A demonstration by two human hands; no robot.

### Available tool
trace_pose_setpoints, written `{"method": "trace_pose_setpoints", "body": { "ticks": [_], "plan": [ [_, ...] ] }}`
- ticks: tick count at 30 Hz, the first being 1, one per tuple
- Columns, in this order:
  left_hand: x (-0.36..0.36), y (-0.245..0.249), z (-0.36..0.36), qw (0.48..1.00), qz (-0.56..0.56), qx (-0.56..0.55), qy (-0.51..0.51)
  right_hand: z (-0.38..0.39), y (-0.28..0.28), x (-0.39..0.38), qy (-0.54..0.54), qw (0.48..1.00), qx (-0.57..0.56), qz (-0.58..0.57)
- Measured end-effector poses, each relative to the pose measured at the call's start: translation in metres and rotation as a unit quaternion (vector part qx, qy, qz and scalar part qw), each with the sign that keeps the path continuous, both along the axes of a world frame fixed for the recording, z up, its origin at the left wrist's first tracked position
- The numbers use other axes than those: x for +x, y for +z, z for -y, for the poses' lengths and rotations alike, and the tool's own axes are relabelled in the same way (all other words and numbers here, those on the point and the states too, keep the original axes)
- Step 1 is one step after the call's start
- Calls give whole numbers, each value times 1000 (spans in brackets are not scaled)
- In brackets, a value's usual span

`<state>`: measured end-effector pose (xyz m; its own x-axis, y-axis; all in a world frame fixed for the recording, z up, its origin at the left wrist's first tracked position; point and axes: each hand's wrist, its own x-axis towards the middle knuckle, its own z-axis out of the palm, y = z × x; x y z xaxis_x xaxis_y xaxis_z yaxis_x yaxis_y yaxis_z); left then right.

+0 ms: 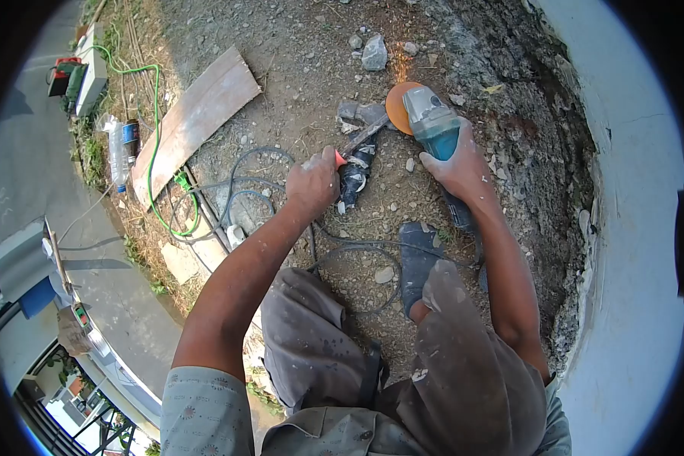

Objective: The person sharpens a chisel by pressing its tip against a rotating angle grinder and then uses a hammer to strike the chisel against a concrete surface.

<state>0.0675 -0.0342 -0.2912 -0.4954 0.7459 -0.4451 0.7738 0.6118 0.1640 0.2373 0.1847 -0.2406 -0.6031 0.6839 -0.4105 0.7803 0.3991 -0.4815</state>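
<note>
My right hand [463, 163] is wrapped round the body of a teal and grey angle grinder [433, 125]. Its orange-brown disc [397, 109] faces left, and orange sparks fly from it away from me. A flat metal tool with a red handle, like a chisel [366, 135], is gripped in my left hand [314, 181]. The chisel's far end meets the disc's left edge. Just below the chisel lies a dark, white-smeared thing [355, 178], whose kind I cannot make out. My fingertips on the red handle are partly hidden.
Grey cables [254, 152] loop over the gravel, close to my dark shoe [418, 262]. A wooden board [197, 121] lies left, with a green cord [158, 114] across it. Plastic bottles [118, 152] are beyond. A pale wall [638, 228] rises on the right. A stone [374, 53] lies ahead.
</note>
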Motion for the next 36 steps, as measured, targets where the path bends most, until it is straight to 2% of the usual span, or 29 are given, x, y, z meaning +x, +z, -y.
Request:
{"method": "trace_pose_setpoints", "body": {
  "ticks": [24,29,36],
  "plan": [
    [0,2,-2,1000,13,-2,6,30,3,7,39,999,4,8],
    [-1,4,-5,999,20,-31,13,21,6,8,32,999,7,-31],
    [-1,1,-2,1000,13,-2,8,20,8,7,35,999,-7,-18]
  ]
}}
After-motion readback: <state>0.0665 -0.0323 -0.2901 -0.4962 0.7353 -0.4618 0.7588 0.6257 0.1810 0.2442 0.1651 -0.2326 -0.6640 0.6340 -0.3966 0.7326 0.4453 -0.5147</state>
